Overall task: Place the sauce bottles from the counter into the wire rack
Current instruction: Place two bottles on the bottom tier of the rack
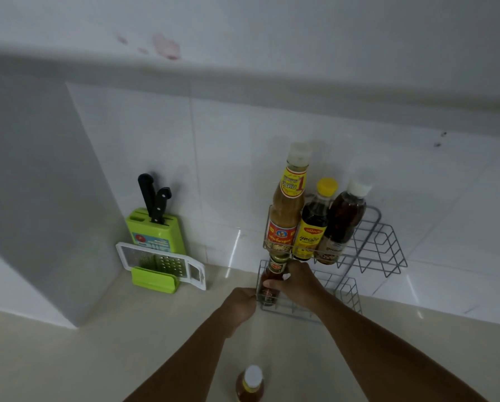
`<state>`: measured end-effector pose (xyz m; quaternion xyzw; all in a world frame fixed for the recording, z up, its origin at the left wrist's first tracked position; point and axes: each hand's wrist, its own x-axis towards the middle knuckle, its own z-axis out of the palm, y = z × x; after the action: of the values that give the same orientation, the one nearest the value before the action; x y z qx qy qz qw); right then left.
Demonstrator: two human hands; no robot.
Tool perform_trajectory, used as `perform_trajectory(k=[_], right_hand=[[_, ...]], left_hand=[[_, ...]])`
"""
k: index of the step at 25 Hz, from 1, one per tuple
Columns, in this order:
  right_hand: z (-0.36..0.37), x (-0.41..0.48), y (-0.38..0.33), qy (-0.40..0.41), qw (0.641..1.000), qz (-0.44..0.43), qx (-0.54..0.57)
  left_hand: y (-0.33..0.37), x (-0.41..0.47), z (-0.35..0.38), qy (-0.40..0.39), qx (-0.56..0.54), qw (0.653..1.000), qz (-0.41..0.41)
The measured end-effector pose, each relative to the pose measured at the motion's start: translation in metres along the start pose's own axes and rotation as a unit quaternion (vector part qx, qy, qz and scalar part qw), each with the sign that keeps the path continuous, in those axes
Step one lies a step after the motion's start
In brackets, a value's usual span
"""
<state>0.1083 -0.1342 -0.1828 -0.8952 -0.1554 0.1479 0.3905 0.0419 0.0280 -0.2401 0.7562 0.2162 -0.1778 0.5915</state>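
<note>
A two-tier grey wire rack [385,245] stands against the tiled wall. Its upper tier holds three sauce bottles: a tall tan one [289,204], a dark one with a yellow cap [315,224] and a dark one with a white cap [344,221]. In the lower tier's left end stands a small dark red-labelled bottle [272,281]. My right hand [298,282] is wrapped around it. My left hand [240,309] rests at the rack's lower left corner, fingers curled; what it grips is hidden. Another white-capped amber bottle [250,384] stands on the counter near me.
A green knife block [159,230] with two black-handled knives stands in the corner to the left. A white and green grater [161,265] leans in front of it. A grey wall block [40,213] juts out at far left. The counter [98,358] is beige.
</note>
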Motion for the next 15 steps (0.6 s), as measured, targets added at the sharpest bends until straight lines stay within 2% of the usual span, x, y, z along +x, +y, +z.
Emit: perform_trajectory(k=[8, 12, 15], right_hand=[[0.002, 0.012, 0.003, -0.039, 0.999, -0.023, -0.030], [-0.001, 0.019, 0.005, -0.066, 0.996, -0.016, -0.050], [0.000, 0.021, 0.006, -0.080, 0.995, -0.009, -0.056]], left_hand=[[-0.002, 0.004, 0.003, 0.024, 0.030, 0.999, 0.011], [-0.010, 0.010, 0.002, -0.008, 0.017, 1.000, 0.002], [-0.003, 0.008, 0.003, 0.014, 0.023, 1.000, -0.002]])
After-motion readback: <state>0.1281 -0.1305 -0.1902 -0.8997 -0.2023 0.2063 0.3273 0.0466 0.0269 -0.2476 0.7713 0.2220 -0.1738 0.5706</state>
